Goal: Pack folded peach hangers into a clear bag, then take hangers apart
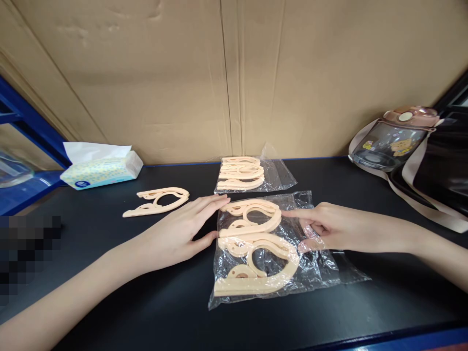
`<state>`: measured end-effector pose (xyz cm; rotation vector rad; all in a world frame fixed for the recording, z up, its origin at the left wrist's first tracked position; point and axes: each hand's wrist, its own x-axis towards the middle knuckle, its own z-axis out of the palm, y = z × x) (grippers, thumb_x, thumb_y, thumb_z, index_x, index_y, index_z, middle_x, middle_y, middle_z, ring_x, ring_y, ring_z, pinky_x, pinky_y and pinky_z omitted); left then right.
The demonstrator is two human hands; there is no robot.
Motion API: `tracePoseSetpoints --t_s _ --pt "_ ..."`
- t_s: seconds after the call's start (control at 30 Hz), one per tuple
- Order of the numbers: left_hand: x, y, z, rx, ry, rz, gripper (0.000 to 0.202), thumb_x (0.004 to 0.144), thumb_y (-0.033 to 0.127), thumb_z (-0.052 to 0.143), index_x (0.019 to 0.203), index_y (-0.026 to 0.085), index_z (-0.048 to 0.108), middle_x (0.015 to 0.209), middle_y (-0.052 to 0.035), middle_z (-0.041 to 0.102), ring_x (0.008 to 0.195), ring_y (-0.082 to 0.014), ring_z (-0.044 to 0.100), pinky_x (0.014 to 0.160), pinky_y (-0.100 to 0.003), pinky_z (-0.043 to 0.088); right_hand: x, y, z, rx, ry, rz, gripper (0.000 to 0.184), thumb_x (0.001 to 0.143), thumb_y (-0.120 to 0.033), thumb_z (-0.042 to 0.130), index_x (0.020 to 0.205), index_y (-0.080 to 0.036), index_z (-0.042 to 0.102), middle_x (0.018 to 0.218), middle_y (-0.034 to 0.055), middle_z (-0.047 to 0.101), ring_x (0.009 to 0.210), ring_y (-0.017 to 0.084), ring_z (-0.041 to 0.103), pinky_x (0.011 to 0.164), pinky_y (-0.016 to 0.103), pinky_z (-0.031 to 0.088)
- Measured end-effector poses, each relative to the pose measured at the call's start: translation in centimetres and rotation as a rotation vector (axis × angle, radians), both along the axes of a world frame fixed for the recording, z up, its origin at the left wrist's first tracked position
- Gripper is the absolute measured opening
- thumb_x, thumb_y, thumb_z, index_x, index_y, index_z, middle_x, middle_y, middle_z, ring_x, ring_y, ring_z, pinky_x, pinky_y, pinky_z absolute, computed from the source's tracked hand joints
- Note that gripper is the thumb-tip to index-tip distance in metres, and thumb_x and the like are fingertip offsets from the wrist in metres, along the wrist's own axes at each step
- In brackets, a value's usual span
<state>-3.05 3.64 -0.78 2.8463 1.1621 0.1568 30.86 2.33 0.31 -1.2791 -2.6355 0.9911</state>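
Observation:
A clear plastic bag (268,278) lies flat in front of me with beige folding hangers (256,285) inside, side by side. My left hand (190,224) rests at the bag's left edge, fingers stretched out and thumb apart, touching the edge. On the other side, my right hand (321,226) lies on the bag's film. Its index finger points straight at the curved end of the upper hanger, the thumb is apart from it, and the other fingers are curled. One loose folding hanger (171,195) lies beyond my left hand, outside any bag.
A second clear bag of beige folding hangers (241,173) lies at the back of the black table (164,312). A tissue pack (102,168) stands at the back left. At the right is a clear water bottle (397,139) with a strap. Cardboard (183,83) rises behind the table.

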Motion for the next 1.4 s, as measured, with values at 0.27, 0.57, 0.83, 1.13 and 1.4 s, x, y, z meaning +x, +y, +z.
tracePoseSetpoints --t_s 0.27,0.57,0.83,1.13,1.4 --pt "-0.1 -0.2 -0.2 0.006 -0.024 -0.009 0.054 0.099 0.038 0.039 0.149 0.021 0.029 0.153 -0.0049 0.036 0.139 -0.021 0.036 0.115 -0.038 0.034 -0.5 -0.4 0.6 -0.025 0.03 0.043 0.064 0.088 -0.054 0.058 0.145 -0.027 0.044 0.075 -0.0022 0.061 0.063 0.013 0.053 0.055 0.023 0.038" --pt "-0.3 0.1 -0.1 0.079 0.004 -0.023 0.057 0.094 0.024 0.037 0.15 0.018 0.027 0.153 -0.0058 0.035 0.138 -0.0224 0.037 0.114 -0.039 0.035 -0.2 -0.2 0.0 -0.006 0.008 0.011 0.061 0.091 -0.051 0.056 0.145 -0.026 0.043 0.072 -0.0027 0.058 0.06 0.013 0.05 0.056 0.024 0.037" --pt "-2.3 1.3 0.8 0.238 0.093 0.042 0.061 0.092 0.026 0.035 0.151 0.016 0.025 0.156 -0.0087 0.029 0.142 -0.0293 0.03 0.113 -0.049 0.035 -0.3 -0.2 0.1 -0.015 -0.017 0.0 0.064 0.09 -0.057 0.053 0.145 -0.026 0.044 0.077 -0.0007 0.06 0.07 0.016 0.055 0.062 0.026 0.039" --pt "-2.7 2.0 0.6 0.303 0.168 0.076 0.059 0.091 0.027 0.031 0.148 0.011 0.034 0.152 -0.0128 0.036 0.141 -0.0296 0.033 0.111 -0.049 0.037 -1.0 -0.2 0.4 -0.073 0.053 0.036 0.067 0.09 -0.059 0.053 0.146 -0.025 0.043 0.075 -0.0016 0.056 0.067 0.015 0.052 0.058 0.025 0.039" --pt "-5.9 2.9 0.3 0.376 0.367 0.25 0.067 0.081 0.023 0.031 0.144 0.002 0.041 0.148 -0.0191 0.041 0.135 -0.0357 0.041 0.109 -0.051 0.036 -0.9 -0.1 0.4 -0.101 0.09 0.045 0.068 0.089 -0.057 0.056 0.148 -0.027 0.039 0.073 -0.0033 0.052 0.066 0.013 0.05 0.057 0.023 0.038"
